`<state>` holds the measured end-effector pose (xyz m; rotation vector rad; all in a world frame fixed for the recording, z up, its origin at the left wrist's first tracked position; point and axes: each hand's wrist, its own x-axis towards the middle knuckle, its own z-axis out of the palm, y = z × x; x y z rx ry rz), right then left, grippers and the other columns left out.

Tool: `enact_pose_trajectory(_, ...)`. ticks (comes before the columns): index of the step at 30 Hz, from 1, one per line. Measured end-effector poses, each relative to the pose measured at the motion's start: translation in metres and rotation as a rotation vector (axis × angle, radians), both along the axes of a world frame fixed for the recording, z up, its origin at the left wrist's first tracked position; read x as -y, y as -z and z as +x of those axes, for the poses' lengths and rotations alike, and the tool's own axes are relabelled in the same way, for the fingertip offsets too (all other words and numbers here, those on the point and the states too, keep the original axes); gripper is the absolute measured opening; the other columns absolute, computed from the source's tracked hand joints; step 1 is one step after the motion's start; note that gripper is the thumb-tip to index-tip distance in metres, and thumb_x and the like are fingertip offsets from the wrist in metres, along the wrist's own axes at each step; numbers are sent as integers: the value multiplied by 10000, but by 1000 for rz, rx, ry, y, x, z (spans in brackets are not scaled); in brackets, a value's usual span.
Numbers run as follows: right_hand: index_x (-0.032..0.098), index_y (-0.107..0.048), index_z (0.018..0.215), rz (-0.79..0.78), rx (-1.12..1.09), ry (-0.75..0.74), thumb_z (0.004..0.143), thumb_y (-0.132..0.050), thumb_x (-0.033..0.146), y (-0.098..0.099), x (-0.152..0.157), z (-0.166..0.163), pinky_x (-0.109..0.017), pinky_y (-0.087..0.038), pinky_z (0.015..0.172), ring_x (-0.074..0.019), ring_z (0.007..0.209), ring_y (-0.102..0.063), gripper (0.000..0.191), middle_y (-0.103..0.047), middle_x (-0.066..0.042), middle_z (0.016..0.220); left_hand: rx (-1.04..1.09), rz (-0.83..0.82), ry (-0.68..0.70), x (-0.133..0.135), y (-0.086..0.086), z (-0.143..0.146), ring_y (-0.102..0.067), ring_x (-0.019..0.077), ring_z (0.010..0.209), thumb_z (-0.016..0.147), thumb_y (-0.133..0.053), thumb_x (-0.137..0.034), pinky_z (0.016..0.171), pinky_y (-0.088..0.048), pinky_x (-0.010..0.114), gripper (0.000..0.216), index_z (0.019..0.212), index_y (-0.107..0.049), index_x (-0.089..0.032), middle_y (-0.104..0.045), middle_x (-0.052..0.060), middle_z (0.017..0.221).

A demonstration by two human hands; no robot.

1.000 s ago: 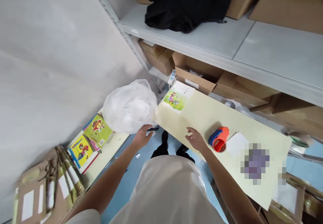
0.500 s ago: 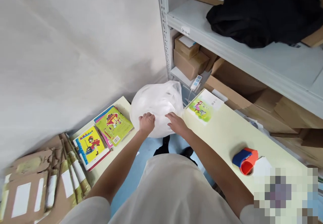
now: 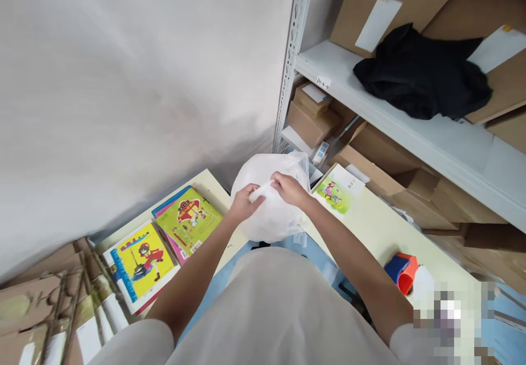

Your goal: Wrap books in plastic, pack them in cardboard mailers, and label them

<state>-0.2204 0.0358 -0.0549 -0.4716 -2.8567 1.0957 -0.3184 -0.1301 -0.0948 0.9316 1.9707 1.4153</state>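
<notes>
A bulging white plastic bag [image 3: 273,220] is in front of me, between the two tables; its contents are hidden by the film. My left hand [image 3: 245,203] pinches a gathered fold of the bag on its near upper side. Just to the right, my right hand [image 3: 288,188] is closed on the same fold, so a short strip of film stretches between both hands.
Children's books [image 3: 191,220] and flattened cardboard boxes [image 3: 53,310] lie at left. On the right table [image 3: 361,228] are a picture book [image 3: 335,196] and a red-and-blue tape dispenser [image 3: 402,273]. A metal shelf [image 3: 394,102] holds cartons and black cloth [image 3: 423,74].
My hands were resting with fingers spread on the bag; now they have come together and grip a fold of its film. The view has shifted slightly.
</notes>
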Motion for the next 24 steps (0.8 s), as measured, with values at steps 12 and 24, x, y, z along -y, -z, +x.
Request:
enact_pose_trajectory(12, 243, -571, 1165, 220, -397, 71, 602, -771, 546, -162, -38, 33, -495, -402, 968, -315, 1186, -483, 670, -500, -98, 1290, -530, 228, 356, -60, -185, -57, -633, 139, 855, 820, -457, -153, 805, -477, 271, 240, 950, -657, -182, -693, 15, 948)
enact_pose_trajectory(24, 174, -643, 833, -149, -399, 250, 729, -605, 177, -197, -38, 77, -274, -456, 623, -130, 643, -562, 110, -628, 2, 722, -708, 103, 673, -108, -229, -22, -645, 170, 755, 686, -649, -155, 757, -502, 316, 156, 840, -631, -176, -668, 7, 768)
